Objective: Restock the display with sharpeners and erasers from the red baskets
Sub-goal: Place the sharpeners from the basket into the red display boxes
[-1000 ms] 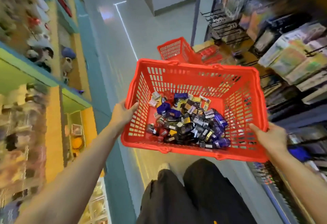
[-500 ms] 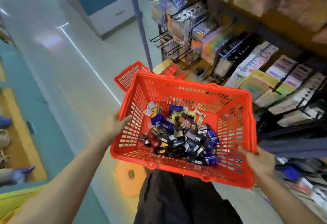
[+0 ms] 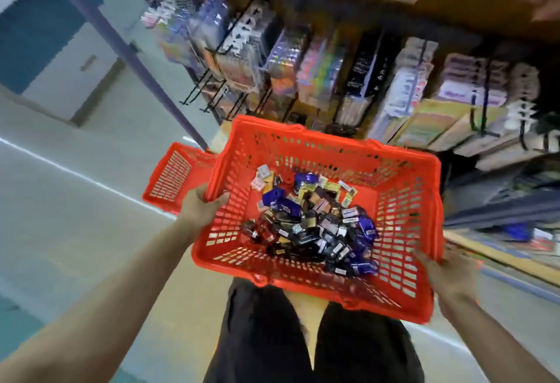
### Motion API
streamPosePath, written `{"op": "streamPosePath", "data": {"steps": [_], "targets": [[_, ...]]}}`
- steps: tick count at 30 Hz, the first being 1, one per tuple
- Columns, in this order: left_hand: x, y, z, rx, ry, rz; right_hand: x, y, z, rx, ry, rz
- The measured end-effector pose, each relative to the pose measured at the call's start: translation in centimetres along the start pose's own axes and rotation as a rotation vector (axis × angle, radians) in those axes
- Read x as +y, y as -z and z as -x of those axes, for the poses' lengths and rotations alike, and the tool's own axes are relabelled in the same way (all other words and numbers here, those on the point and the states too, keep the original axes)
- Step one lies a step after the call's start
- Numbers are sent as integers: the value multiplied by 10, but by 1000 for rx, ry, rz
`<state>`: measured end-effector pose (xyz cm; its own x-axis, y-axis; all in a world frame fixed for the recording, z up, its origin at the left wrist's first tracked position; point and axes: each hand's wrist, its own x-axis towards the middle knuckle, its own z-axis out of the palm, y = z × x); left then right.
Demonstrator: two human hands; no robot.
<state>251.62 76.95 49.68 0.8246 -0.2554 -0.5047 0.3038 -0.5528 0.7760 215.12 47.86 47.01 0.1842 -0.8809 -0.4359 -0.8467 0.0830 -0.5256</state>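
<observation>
Both hands grasp the basket (image 3: 403,170) at its side rims, left hand (image 3: 201,208), right hand (image 3: 448,273), small packs (image 3: 315,225) heaped inside, labels too blurred to read; second basket (image 3: 175,176) behind, hanging display (image 3: 303,73) beyond.

The held red basket (image 3: 403,167) is slotted, slightly shiny plastic, its small packets (image 3: 315,225) glossy-wrapped in purple, black and yellow, the floor (image 3: 75,216) smooth and reflective, and the person's trousers (image 3: 266,337) matt dark cloth.
</observation>
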Motion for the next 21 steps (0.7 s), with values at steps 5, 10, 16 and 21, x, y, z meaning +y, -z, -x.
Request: {"op": "streamPosePath", "data": {"steps": [5, 10, 16, 21], "targets": [[-16, -17, -49, -89, 63, -60, 23, -38, 22, 80, -210, -131], [-47, -53, -74, -142, 111, -94, 59, -65, 22, 89, -311, -156], [-142, -110, -108, -169, 172, -54, 129, -127, -16, 133, -377, -204], [-245, -160, -162, -179, 176, -71, 199, -215, -62, 201, -420, -166]]}}
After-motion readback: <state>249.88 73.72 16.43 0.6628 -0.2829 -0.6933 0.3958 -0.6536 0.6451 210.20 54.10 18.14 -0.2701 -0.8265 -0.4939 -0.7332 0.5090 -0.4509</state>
